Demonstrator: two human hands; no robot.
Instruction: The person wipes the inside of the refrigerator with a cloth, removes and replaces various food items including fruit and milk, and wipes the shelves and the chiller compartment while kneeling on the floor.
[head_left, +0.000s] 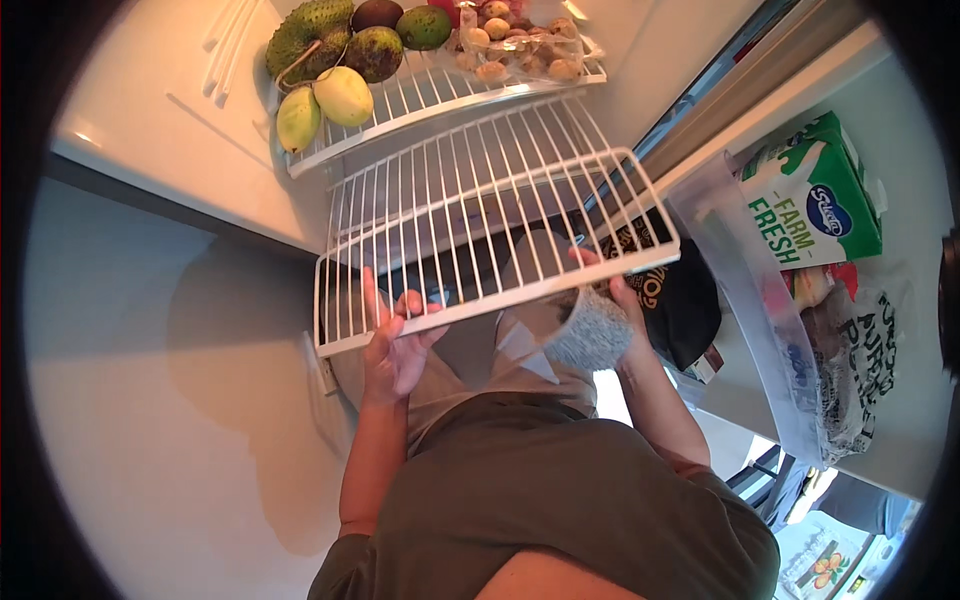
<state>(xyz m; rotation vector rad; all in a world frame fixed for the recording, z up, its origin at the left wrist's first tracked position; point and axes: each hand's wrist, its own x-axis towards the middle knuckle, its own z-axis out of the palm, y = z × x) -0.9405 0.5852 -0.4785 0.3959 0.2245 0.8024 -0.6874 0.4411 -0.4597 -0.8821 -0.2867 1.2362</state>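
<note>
A white wire refrigerator shelf (491, 225) extends tilted from the fridge over my lap. My left hand (396, 356) grips its front rail near the left end, fingers beneath and between the wires. At the right part of the same rail, my right hand (628, 304) holds the shelf, its fingertips showing through the wires. A grey cloth (589, 330) hangs under the rail, against my right hand. White pointed pieces (529, 352) show beside the cloth; whether they belong to it, I cannot tell.
An upper wire shelf (450, 105) bears a soursop (307, 37), yellow-green fruits (343, 96), avocados (375, 54) and a bag of potatoes (525, 45). Inside the open door, a clear bin (750, 285) holds a green-white carton (814, 195) and plastic packs (847, 375). A black bag (679, 300) is below.
</note>
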